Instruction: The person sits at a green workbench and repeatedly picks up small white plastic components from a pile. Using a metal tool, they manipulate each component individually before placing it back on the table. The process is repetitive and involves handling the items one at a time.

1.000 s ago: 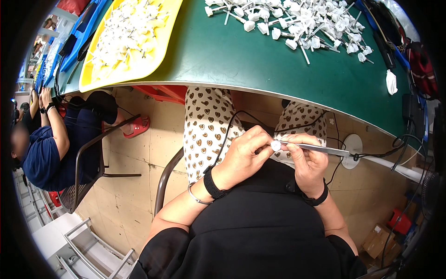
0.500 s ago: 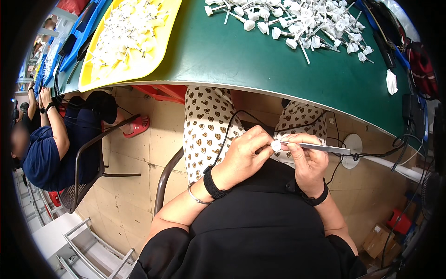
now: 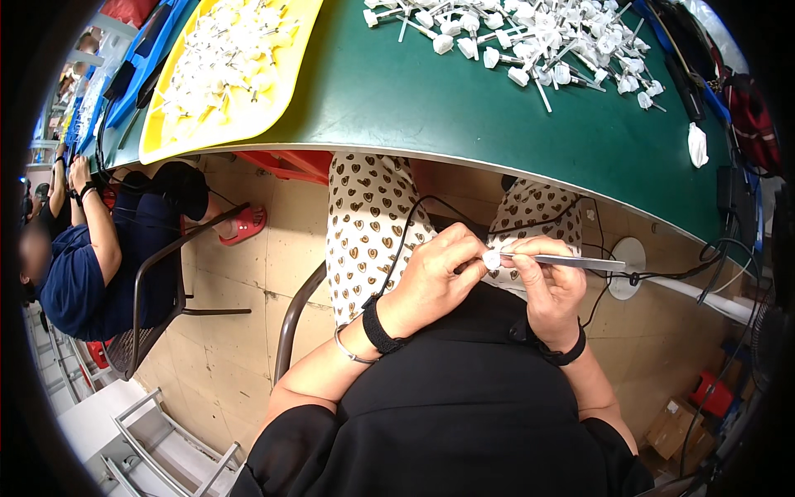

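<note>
Over my lap, my left hand (image 3: 435,277) pinches a small white plastic part (image 3: 492,260) between thumb and fingers. My right hand (image 3: 548,286) grips metal tweezers (image 3: 571,262) whose tips meet that white part; the handle points right. Both hands sit close together below the table's front edge, above my patterned trousers. A black band is on each wrist, and a thin bangle on the left.
A green table (image 3: 397,91) curves above, with a heap of small white parts (image 3: 538,37) at its right and a yellow tray (image 3: 228,66) of similar parts at its left. Another person (image 3: 83,248) sits on a chair at left. Black cables hang under the table.
</note>
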Demonstrator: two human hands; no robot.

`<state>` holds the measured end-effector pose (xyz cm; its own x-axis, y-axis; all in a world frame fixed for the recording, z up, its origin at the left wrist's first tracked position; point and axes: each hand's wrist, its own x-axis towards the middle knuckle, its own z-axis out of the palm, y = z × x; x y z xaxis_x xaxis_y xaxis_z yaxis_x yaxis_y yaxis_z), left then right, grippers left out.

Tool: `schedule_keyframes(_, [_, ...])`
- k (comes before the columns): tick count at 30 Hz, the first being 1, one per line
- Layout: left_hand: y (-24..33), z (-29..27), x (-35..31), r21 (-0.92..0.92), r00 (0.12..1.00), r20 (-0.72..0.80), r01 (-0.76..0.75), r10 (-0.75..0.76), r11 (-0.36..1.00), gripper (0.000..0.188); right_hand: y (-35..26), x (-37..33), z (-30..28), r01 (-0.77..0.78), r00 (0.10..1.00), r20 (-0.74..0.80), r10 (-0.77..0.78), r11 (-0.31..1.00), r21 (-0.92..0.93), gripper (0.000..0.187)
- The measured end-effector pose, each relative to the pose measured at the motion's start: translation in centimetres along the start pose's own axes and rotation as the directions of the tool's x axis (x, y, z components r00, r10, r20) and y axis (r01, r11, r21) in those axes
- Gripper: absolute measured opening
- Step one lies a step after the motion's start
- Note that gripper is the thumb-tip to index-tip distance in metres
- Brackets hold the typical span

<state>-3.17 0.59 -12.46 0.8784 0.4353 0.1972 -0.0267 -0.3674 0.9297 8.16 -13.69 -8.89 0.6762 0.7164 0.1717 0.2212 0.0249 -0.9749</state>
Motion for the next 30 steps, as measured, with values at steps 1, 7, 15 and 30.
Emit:
schedule_keyframes(1, [0.05, -0.02, 0.01, 0.003, 1.000, -0.001, -0.003, 0.003, 1.000, 0.010, -0.02, -0.02, 0.01, -0.003, 1.000, -0.002, 0.003, 1.000, 0.000, 0.007])
schedule_keyframes(7, [-0.07, 0.08, -0.01, -0.002, 1.000, -0.010, -0.007, 0.007, 1.000, 0.008, -0.07, -0.07, 0.13, -0.030, 0.999, -0.018, 0.030, 0.999, 0.018, 0.007])
schedule_keyframes(15, [-0.17, 0.07, -0.03, 0.006, 1.000, -0.008, -0.008, 0.008, 1.000, 0.009, -0.10, -0.21, 0.08, -0.056, 0.998, -0.014, 0.056, 0.997, 0.046, 0.008])
schedule_keyframes(30, [-0.05, 0.11, -0.01, 0.041, 0.999, -0.030, -0.019, 0.020, 0.999, 0.014, 0.16, -0.17, 0.28, -0.033, 0.998, -0.044, 0.033, 0.999, 0.007, 0.008])
